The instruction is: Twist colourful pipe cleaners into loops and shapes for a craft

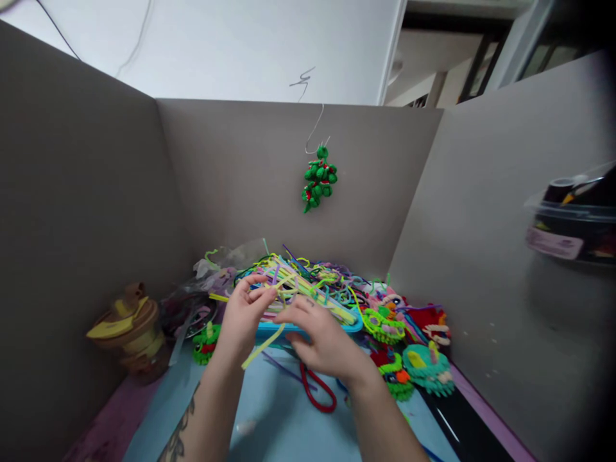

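My left hand (248, 311) is closed, thumb and fingers pinching a small crossed piece of pale yellow and purple pipe cleaners (275, 274). Right beside it, my right hand (320, 333) curls its fingers around the near part of the same work. From between the hands a yellow pipe cleaner end (262, 348) slants down to the left; its exact grip is partly hidden. Below my right hand, red-handled scissors (318, 393) lie on the light blue mat (269, 436), with a purple pipe cleaner (283, 369) close by.
Behind the hands, a blue tray (353, 326) overflows with multicoloured pipe cleaners. Finished fuzzy figures (427, 369) crowd the right, and a green one (206, 343) sits left. A brown container (132, 330) stands far left. A green ornament (320, 176) hangs on the grey back panel (231, 167).
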Demonstrator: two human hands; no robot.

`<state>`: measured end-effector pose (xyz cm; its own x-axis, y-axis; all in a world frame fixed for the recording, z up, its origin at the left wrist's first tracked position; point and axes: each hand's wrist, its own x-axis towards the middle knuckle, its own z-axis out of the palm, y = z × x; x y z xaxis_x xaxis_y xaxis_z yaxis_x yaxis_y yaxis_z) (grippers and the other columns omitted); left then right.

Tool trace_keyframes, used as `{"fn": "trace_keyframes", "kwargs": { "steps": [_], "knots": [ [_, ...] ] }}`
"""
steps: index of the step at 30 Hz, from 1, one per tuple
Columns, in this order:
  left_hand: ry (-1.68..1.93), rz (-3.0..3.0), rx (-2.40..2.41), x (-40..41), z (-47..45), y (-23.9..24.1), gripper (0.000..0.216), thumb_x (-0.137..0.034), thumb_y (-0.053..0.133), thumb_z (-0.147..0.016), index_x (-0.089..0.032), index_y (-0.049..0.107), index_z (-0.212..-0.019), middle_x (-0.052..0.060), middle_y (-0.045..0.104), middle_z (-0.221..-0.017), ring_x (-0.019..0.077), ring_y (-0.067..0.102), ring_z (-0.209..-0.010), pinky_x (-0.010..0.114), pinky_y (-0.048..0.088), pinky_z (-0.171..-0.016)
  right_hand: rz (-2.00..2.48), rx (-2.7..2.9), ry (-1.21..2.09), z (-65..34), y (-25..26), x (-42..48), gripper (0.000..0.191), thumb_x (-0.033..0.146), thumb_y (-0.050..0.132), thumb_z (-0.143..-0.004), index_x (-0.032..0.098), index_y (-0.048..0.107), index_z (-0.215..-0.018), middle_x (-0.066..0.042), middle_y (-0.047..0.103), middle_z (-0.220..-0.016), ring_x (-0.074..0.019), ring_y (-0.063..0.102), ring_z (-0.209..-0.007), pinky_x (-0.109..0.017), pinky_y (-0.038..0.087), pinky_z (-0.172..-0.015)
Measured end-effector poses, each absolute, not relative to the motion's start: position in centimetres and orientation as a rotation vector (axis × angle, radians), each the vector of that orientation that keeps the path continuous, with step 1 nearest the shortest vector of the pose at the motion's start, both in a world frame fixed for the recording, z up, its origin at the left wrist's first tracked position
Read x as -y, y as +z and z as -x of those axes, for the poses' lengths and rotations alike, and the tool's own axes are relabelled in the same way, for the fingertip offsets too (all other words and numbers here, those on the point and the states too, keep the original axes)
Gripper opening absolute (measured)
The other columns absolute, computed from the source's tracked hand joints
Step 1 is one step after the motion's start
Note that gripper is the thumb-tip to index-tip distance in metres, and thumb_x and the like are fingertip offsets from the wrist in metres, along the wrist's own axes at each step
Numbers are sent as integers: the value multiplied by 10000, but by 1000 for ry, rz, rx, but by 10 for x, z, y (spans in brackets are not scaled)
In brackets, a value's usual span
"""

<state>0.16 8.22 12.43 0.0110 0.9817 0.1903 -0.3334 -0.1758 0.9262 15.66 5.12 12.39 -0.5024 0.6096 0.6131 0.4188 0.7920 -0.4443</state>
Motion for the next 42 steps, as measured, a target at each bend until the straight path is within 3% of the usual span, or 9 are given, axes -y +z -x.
{"fn": "trace_keyframes", "kwargs": {
  "steps": [4, 10, 16, 19, 24, 29, 32, 38, 42],
  "knots": [
    [1512, -1053, -851, -86, 0, 123, 393, -275, 751, -629, -188, 487, -907, -83, 581, -533, 46, 473, -448, 161, 364, -521, 806, 2320, 156, -146, 121, -51, 121, 127, 535, -819, 212, 618, -844, -21, 566, -796, -168, 498, -791, -282, 402, -702],
    [1608, -1310, -957, -97, 0, 112, 350, -294, 708, -673, -193, 479, -918, -33, 627, -625, 107, 559, -578, 203, 387, -586, 651, 1995, 319, -146, 121, -51, 160, 92, 486, -811, 196, 590, -747, -12, 592, -703, -148, 536, -711, -276, 419, -682],
    [1539, -1680, -1065, -101, -4, 100, 266, -285, 611, -763, -209, 457, -966, -56, 555, -602, 86, 400, -473, 202, 277, -488, 663, 1538, 477, -155, 117, -53, 106, 185, 589, -786, 210, 579, -684, 1, 584, -664, -149, 538, -657, -281, 424, -622],
    [1501, -1740, -1110, -101, -3, 99, 269, -284, 611, -758, -206, 468, -973, -52, 563, -610, 84, 375, -464, 206, 261, -488, 700, 1433, 525, -154, 113, -59, 97, 216, 605, -777, 205, 593, -681, -6, 585, -674, -153, 540, -666, -278, 422, -609],
    [1384, -1544, -961, -102, 3, 104, 328, -308, 618, -753, -199, 445, -1009, -61, 551, -585, 99, 477, -526, 206, 323, -542, 733, 1241, 624, -153, 113, -63, 45, 246, 616, -773, 207, 597, -760, 7, 583, -711, -136, 544, -667, -254, 431, -609],
    [1381, -1322, -908, -100, 3, 110, 410, -335, 664, -707, -168, 460, -1020, -79, 529, -561, 67, 436, -470, 198, 312, -525, 820, 1400, 673, -162, 117, -63, 177, 199, 620, -754, 225, 607, -928, 11, 569, -754, -130, 532, -658, -246, 426, -595],
    [1386, -1249, -919, -98, 0, 110, 422, -337, 687, -684, -166, 477, -1007, -105, 486, -519, 47, 384, -415, 190, 289, -492, 888, 1589, 554, -163, 117, -66, 132, 155, 583, -767, 217, 635, -871, -14, 576, -819, -147, 539, -723, -257, 425, -625],
    [1350, -1257, -852, -96, -9, 105, 413, -318, 690, -691, -179, 453, -999, -35, 618, -630, 127, 591, -594, 239, 416, -607, 908, 1761, 370, -154, 115, -67, 100, 132, 574, -774, 208, 635, -794, -22, 560, -811, -176, 534, -803, -292, 420, -723],
    [1331, -1386, -836, -91, -12, 107, 354, -296, 655, -730, -200, 426, -982, -44, 613, -625, 127, 593, -592, 234, 415, -604, 914, 1672, 373, -155, 114, -69, 80, 149, 585, -772, 209, 636, -760, -20, 563, -819, -177, 537, -804, -291, 417, -733]
  ]
}}
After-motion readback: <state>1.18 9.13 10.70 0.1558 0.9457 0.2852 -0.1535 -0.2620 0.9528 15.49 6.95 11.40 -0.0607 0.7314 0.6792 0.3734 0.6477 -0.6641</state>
